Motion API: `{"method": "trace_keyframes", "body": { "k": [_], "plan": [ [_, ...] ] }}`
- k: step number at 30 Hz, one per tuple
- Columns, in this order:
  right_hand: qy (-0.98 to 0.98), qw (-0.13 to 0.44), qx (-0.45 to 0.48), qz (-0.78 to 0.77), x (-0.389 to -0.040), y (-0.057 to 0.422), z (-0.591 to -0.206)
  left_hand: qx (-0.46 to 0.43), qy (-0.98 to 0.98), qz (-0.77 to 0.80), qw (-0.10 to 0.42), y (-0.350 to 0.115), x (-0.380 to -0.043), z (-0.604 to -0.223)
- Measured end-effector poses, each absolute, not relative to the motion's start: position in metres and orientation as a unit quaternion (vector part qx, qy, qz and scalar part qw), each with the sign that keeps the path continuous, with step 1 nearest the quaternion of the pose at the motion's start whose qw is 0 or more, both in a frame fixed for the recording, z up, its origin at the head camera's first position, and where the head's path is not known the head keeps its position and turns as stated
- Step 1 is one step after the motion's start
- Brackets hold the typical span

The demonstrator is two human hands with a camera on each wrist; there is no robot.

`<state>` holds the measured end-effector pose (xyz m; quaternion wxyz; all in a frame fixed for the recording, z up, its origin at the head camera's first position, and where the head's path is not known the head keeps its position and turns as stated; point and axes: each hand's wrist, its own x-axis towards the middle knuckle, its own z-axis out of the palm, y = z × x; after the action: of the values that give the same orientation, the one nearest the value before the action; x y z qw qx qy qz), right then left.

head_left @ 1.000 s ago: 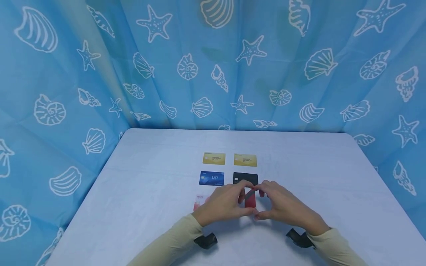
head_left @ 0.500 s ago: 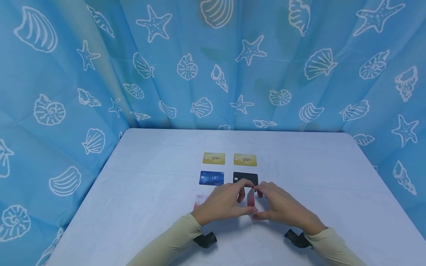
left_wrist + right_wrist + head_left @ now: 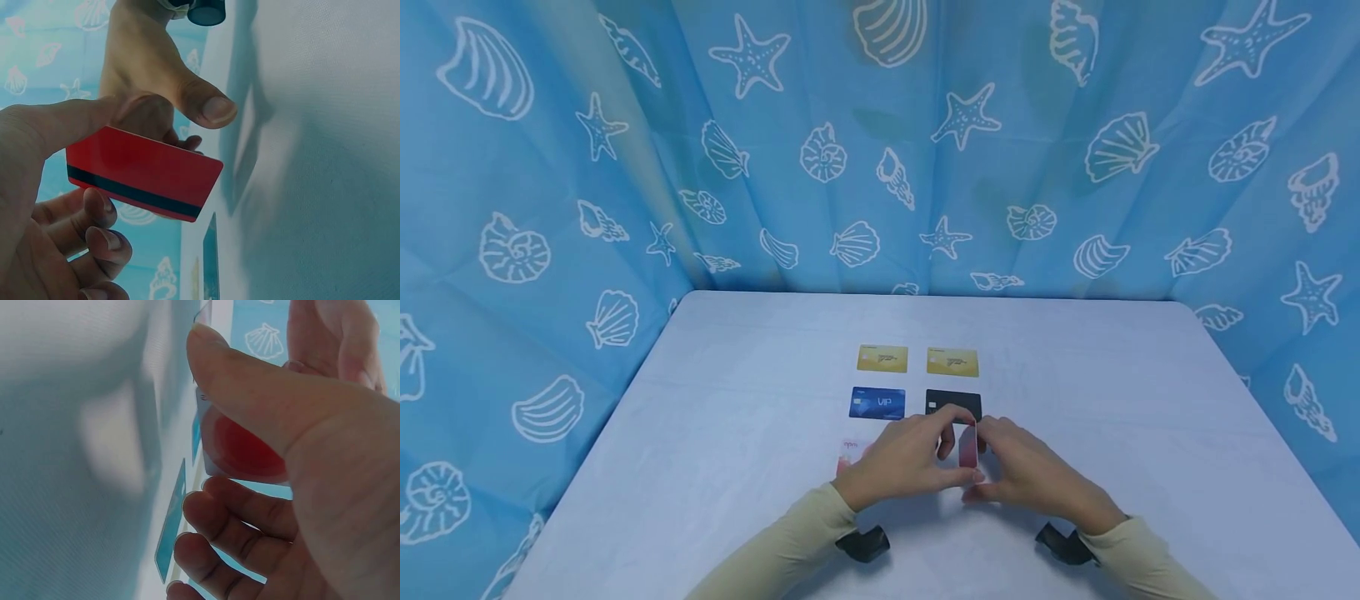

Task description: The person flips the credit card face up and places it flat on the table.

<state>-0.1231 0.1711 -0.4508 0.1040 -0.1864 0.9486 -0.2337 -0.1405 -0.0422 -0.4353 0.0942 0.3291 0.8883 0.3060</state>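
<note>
Between both hands stands a red card (image 3: pixel 968 447) on edge, off the table. My left hand (image 3: pixel 913 457) pinches it by opposite edges between thumb and forefinger. In the left wrist view the card (image 3: pixel 144 172) shows a dark stripe; in the right wrist view its other face (image 3: pixel 244 447) bears a red disc on pale grey. My right hand (image 3: pixel 1037 467) is close at its right, fingers loosely bent; its thumb (image 3: pixel 212 109) is off the card. Whether its forefinger touches the card is hard to tell. A pale pink card (image 3: pixel 852 454) lies partly behind my left hand.
On the white table (image 3: pixel 737 417) lie two gold cards (image 3: pixel 882 358) in a back row. In front of them are a blue VIP card (image 3: pixel 877 402) and a black card (image 3: pixel 953 402), partly covered by my left fingers. A blue seashell curtain (image 3: pixel 880 167) hangs behind.
The held card has turned between the hands, from showing its red striped face to standing nearly edge-on with a duller face. My right hand has shifted slightly left, its thumb slipping lower.
</note>
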Motion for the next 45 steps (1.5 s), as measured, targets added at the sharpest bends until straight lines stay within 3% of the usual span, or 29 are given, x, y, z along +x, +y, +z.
{"method": "trace_keyframes", "body": {
  "k": [23, 45],
  "plan": [
    [0.946, 0.057, -0.213, -0.236, -0.121, 0.169, -0.456, 0.332, 0.880, 0.327, 0.095, -0.045, -0.141, -0.433],
    [0.960, 0.070, -0.180, -0.201, -0.125, 0.178, -0.444, 0.325, 0.884, 0.324, 0.087, -0.057, -0.152, -0.423]
  ]
}}
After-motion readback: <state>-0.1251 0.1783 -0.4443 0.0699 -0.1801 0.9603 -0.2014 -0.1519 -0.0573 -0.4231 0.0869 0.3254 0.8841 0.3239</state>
